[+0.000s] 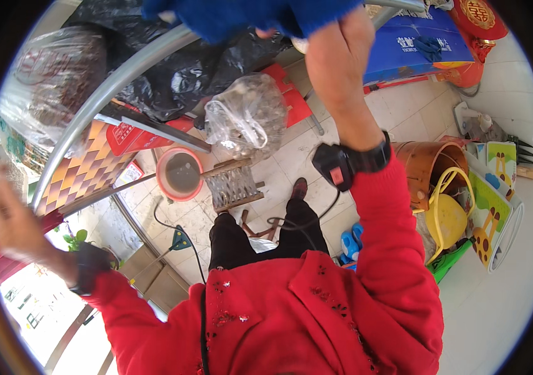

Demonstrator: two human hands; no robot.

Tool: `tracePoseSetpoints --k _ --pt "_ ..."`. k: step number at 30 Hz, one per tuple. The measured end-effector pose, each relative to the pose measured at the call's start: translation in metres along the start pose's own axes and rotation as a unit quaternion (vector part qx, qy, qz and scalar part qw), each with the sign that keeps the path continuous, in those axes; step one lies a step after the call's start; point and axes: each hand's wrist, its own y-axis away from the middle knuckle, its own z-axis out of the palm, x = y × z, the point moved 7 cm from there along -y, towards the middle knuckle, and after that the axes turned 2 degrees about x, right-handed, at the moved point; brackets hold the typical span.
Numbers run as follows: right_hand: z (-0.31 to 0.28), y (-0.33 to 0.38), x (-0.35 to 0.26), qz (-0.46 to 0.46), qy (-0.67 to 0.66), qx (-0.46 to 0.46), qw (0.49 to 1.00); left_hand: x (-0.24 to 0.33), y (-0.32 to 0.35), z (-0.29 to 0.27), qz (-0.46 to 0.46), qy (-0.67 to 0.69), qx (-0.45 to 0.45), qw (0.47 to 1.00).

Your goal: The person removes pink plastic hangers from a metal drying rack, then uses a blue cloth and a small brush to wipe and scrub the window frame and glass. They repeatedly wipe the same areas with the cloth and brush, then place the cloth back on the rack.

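Observation:
My right hand (340,53) is raised at the top of the view, its fingers closed into a fuzzy blue cloth (247,15) that hides the fingertips. A black watch-like strap sits on that wrist. My left hand (13,219) is stretched out to the far left, blurred, holding nothing and touching nothing. Just below the blue cloth hang a black plastic bag (172,69) and a clear plastic bag (247,115) with small pale pieces inside. A curved grey metal rail (110,81) runs between the two hands.
On the tiled floor stand a red basin of murky water (180,174), a small wooden stool (235,184) and a red plastic stool (291,94). A brown bucket (432,165), a yellow plastic seat (447,215) and a blue box (416,40) are at right. A clear sack of reddish-brown goods (54,81) hangs at left.

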Motion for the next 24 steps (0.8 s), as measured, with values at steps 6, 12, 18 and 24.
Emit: tracePoseSetpoints --k 6,12,18,24 --pt "-0.140 0.054 0.005 0.061 0.089 0.047 0.993 0.092 0.302 0.192 -0.074 0.133 -0.484 0.862" --pt "-0.275 0.124 0.021 0.107 0.128 0.287 0.943 0.112 0.543 0.299 0.023 -0.007 -0.710 0.704" --pt "-0.360 0.237 0.021 0.099 0.311 0.373 0.868 0.101 0.666 0.366 0.080 -0.033 -0.743 0.663" --pt "-0.407 0.393 0.029 0.158 0.415 0.365 0.819 0.105 0.727 0.402 0.099 0.013 -0.756 0.646"
